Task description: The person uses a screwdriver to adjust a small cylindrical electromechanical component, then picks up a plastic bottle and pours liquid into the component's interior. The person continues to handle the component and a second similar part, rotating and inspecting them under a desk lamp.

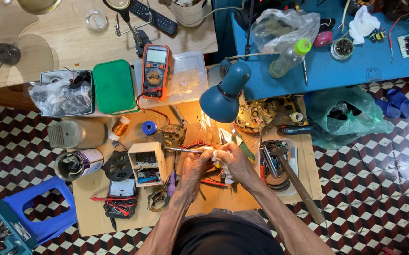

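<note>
Gripping a thin metal tool at centre frame, the left hand had its fingers closed on the handle end, shaft pointing left and level. The right hand pinched a white cloth against the tool, fingers together, probably to wipe or steady it. Both sat under the blue lamp, likely placed for light. The tool's tip and whatever lay beneath the cloth were hard to make out. An orange meter lay upper centre.
</note>
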